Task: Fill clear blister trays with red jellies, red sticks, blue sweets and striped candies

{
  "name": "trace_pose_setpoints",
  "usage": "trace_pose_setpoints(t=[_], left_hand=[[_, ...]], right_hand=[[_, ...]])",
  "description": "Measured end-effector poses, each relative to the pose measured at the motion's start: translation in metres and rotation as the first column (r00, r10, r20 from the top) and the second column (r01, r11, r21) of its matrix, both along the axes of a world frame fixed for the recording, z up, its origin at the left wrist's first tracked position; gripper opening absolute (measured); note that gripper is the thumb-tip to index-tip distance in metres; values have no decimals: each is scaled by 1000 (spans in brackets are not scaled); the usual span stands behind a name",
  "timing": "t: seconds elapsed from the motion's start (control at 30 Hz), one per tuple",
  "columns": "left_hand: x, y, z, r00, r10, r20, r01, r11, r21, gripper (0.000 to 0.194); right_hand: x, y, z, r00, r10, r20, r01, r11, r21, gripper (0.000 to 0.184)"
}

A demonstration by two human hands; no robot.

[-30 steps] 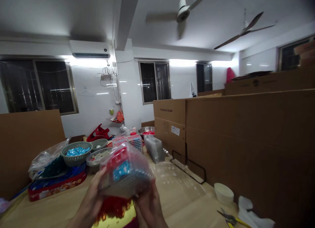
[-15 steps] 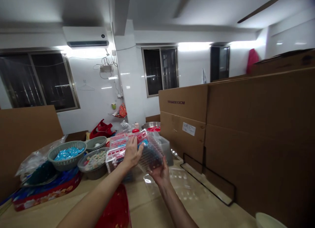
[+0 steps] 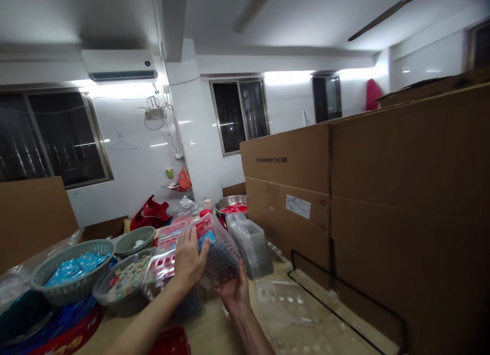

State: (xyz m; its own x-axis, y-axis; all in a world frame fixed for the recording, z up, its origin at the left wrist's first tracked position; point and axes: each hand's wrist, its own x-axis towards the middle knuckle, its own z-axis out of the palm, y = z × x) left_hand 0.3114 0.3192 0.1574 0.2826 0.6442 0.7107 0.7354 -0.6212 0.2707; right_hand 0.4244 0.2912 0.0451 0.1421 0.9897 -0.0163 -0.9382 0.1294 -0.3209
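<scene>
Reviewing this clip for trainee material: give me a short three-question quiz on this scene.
1. Which hand is under the clear plastic box, left or right?
2. True or false: the grey-green plastic basket holds blue packets.
3. What colour are the contents of the steel bowl?

Key:
1. Right: the right hand is under it, and the left hand is on top.
2. True.
3. Red.
</scene>
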Motion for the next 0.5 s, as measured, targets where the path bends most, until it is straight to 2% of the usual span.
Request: trace_pose_setpoints(t=[0.13, 0.27, 0.4, 0.5], left_hand=[[25, 0, 9, 977, 86, -193, -100, 993, -67, 52], [48, 16, 6, 950, 88, -299, -140, 977, -158, 55], [53, 39, 0, 948, 66, -313, -152, 954, -258, 52], [51, 52, -2, 924, 12, -382, -149, 931, -332, 50]], right_hand=[[6, 14, -13, 994, 87, -61, -94, 989, -112, 57], [19, 28, -31, 987, 101, -121, -129, 959, -251, 60], [27, 35, -34, 991, 63, -116, -99, 934, -344, 58], [29, 40, -37, 994, 55, -90, -87, 907, -412, 56]])
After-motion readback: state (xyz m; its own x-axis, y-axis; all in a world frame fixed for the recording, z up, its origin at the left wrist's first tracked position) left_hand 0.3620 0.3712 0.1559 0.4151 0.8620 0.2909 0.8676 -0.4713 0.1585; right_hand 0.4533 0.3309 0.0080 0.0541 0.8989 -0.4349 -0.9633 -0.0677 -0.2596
